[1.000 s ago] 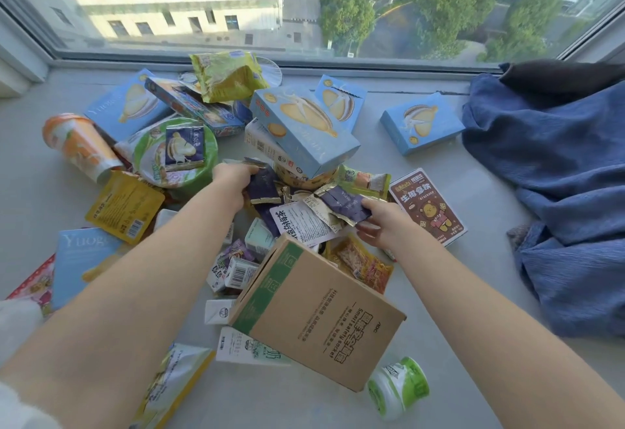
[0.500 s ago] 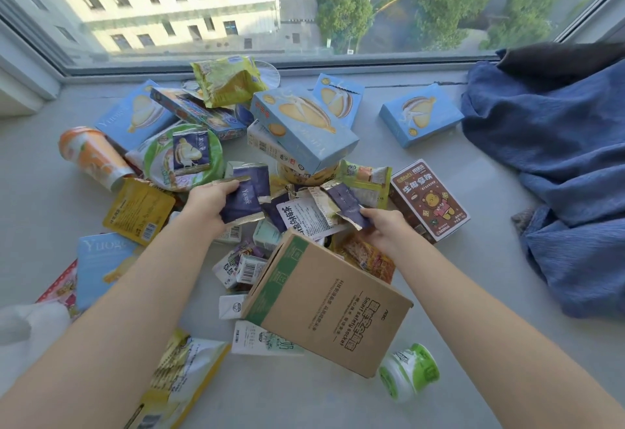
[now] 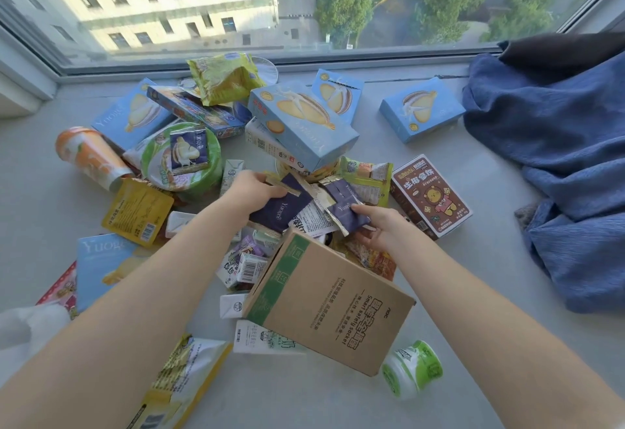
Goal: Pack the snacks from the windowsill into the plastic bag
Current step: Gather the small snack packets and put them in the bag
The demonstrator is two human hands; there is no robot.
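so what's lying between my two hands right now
Head view: the left hand holds the left dark blue packet, the right hand pinches the right dark blue packet, and a white packet with black print lies between them.

not much to report on the person tbh. left hand [image 3: 252,188] and right hand [image 3: 378,225] are both bare, and so are the left forearm [image 3: 135,300] and right forearm [image 3: 480,313], uncovered right up to where the frame cuts them off. smooth, slim-ish arms. fingernails are too small and blurry to call.
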